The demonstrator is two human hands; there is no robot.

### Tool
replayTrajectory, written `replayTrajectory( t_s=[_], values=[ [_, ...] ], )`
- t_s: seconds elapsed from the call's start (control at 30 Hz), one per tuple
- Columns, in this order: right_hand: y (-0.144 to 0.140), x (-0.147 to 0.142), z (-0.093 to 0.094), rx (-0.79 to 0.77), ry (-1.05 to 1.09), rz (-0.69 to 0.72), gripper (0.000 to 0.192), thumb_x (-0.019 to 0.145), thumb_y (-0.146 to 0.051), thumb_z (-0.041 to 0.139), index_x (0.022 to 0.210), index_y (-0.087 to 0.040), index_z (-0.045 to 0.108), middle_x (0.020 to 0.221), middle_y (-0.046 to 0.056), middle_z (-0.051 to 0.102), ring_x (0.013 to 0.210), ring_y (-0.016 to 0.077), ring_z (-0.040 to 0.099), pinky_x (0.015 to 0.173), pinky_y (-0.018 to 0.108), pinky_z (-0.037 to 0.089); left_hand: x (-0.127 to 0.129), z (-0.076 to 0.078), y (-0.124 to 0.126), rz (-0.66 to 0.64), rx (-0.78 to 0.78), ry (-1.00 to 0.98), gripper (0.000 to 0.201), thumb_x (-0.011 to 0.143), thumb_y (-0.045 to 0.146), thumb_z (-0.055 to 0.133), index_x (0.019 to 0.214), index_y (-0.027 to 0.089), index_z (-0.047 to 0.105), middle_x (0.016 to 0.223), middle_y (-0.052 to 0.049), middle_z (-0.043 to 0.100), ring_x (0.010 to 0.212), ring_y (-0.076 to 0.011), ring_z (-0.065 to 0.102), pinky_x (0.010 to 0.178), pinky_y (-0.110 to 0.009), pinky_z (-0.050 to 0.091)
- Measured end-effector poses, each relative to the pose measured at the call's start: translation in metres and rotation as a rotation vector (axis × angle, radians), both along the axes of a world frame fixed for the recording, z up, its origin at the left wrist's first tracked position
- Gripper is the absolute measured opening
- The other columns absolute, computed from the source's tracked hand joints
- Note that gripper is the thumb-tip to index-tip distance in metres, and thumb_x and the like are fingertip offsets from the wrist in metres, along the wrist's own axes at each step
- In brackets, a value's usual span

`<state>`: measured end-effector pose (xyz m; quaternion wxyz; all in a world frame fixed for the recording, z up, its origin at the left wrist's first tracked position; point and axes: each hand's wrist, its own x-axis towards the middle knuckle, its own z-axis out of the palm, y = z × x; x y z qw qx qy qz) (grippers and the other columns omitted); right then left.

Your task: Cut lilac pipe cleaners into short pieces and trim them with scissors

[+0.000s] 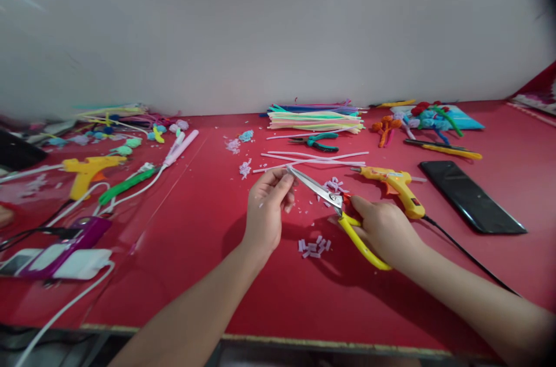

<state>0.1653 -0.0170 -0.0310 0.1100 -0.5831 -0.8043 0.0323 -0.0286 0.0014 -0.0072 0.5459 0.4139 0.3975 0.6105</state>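
My right hand [386,231] grips a pair of scissors [315,186] with long silver blades and yellow handles. The blades look closed, and their tips point left to the fingertips of my left hand [267,205]. Thumb and forefinger of that hand are pinched together; whatever lies between them is too small to make out. Under the blades is a loose heap of pale lilac clippings [334,184]. A second group of short lilac pieces [313,247] lies nearer to me. Beyond my hands, several long pale pink pipe cleaners [317,160] lie across the red table [186,274].
Green-handled pliers [324,140] lie before a pipe-cleaner bundle [315,119]. At right are a yellow glue gun [393,180], its cord and a black phone [471,196]. Another glue gun [84,171], a purple power strip [69,245] and a person's hand [6,215] are at left.
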Motion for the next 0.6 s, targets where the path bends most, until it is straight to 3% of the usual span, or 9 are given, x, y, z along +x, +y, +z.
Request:
replayTrajectory(
  t_s=[0.1,0.3,0.43,0.6],
  values=[
    [0.003,-0.002,0.002,-0.122,0.251,-0.021,0.03,0.075,-0.048,0.044,0.066,-0.019,0.043,0.048,-0.002,0.046,0.043,0.0104,0.04,0.043,0.023,0.02,0.002,-0.002,0.0,-0.108,-0.052,0.051,0.011,0.074,0.028,0.057,0.079,0.017,0.055,0.065,0.003,0.052,0.047,-0.0036,0.041,0.039,-0.015,0.028],
    [0.002,-0.008,0.016,-0.464,0.806,-0.098,0.021,0.072,-0.035,0.051,0.063,-0.019,0.043,0.044,-0.007,0.041,0.036,0.0062,0.036,0.037,0.018,0.025,0.01,-0.005,-0.006,-0.565,-0.142,0.391,0.017,0.077,0.031,0.05,0.075,0.016,0.056,0.054,0.003,0.047,0.045,-0.0054,0.039,0.043,-0.017,0.03],
    [-0.001,-0.009,0.024,-0.615,0.911,-0.098,0.016,0.073,-0.029,0.048,0.062,-0.018,0.046,0.035,-0.008,0.038,0.031,0.0061,0.035,0.033,0.017,0.026,0.012,-0.006,-0.009,-0.641,-0.122,0.467,0.017,0.077,0.031,0.051,0.076,0.015,0.057,0.06,0.002,0.049,0.047,-0.0056,0.04,0.046,-0.019,0.031],
    [-0.002,-0.008,0.023,-0.632,0.938,-0.069,0.01,0.071,-0.022,0.047,0.062,-0.018,0.044,0.036,-0.009,0.038,0.03,0.0047,0.034,0.032,0.015,0.027,0.015,-0.006,-0.01,-0.63,-0.093,0.516,0.015,0.075,0.027,0.053,0.074,0.014,0.058,0.066,0.001,0.051,0.058,-0.0082,0.045,0.057,-0.021,0.036]
  ],
)
